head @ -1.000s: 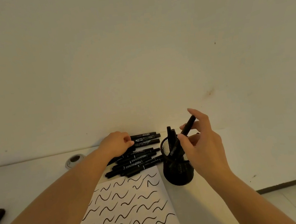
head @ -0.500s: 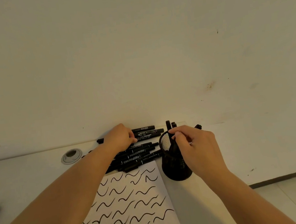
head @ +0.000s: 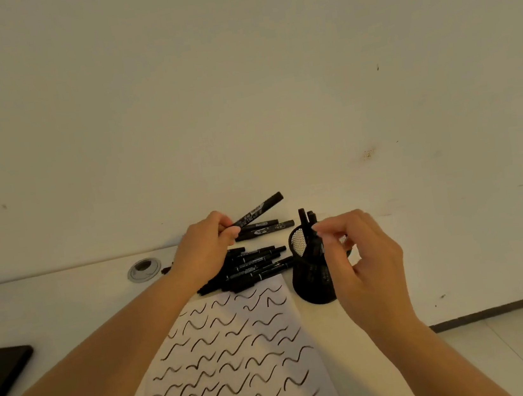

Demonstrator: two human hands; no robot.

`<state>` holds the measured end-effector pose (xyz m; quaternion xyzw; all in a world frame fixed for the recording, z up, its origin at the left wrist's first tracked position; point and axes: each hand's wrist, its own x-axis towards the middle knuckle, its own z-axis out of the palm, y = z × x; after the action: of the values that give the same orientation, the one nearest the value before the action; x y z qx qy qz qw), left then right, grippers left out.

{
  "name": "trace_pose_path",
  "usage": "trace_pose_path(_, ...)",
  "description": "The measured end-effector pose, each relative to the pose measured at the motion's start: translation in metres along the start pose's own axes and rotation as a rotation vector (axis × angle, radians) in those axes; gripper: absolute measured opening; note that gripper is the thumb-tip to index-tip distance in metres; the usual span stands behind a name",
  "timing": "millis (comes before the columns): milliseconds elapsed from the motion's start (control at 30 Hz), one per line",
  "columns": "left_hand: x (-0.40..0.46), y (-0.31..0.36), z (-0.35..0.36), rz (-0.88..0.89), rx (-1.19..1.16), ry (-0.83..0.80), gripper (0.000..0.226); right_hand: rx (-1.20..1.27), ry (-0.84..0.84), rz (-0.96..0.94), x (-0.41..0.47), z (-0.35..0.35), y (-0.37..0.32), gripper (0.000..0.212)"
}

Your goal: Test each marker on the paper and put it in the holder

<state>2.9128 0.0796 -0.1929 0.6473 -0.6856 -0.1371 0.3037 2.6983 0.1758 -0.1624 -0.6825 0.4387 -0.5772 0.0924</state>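
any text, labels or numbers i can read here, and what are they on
Black marker in the left hand: pale print on its barrel, too blurred to read.
Loose black markers on the white desk: pale labels, too small to read.
White paper sheet: only black wavy test strokes, no words.
Black mesh holder: no text visible.

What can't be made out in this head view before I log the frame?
- Count of markers in the holder: the right hand covers its far side.
- Whether the right hand's fingertips pinch anything: too small to tell.
- Print on the marker gripped by the left hand: too small.
- Paper: its near end is cut off by the bottom edge.
- Dark flat object: cut off by the left edge.
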Motion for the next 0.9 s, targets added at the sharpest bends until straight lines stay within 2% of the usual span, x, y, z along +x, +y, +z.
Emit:
trace_pose_path(100,-0.051,0.018,-0.019,0.052,-0.175,-0.014,0.005,0.153,-0.145,0.262,-0.020,0.010,-0.018,0.021)
trace_pose_path(167,-0.085,0.028,-0.026,0.091,-0.201,-0.049,0.011,0.191,-0.265,0.442,-0.036,0.019,-0.025,0.012)
trace_pose_path(233,-0.114,0.033,-0.032,0.121,-0.182,-0.094,0.008,0.242,-0.340,0.542,-0.050,0.025,-0.033,0.008)
trace_pose_path(433,-0.179,0.019,-0.046,0.180,-0.118,-0.208,0.008,0.489,-0.320,0.707,-0.090,0.039,-0.063,0.015)
trace_pose_path(567,-0.212,0.003,-0.053,0.166,-0.129,-0.113,0.014,0.600,-0.249,0.803,-0.116,0.044,-0.080,0.022)
trace_pose_path(667,-0.235,-0.009,-0.059,0.205,-0.037,-0.014,0.021,0.735,-0.213,0.880,-0.132,0.047,-0.090,0.024)
trace_pose_path(733,-0.249,-0.013,-0.064,0.260,0.039,0.017,0.023,0.776,-0.271,0.900,-0.140,0.048,-0.095,0.027)
trace_pose_path(900,-0.279,-0.015,-0.071,0.455,0.311,0.089,0.024,0.826,-0.544,0.956,-0.147,0.050,-0.106,0.036)
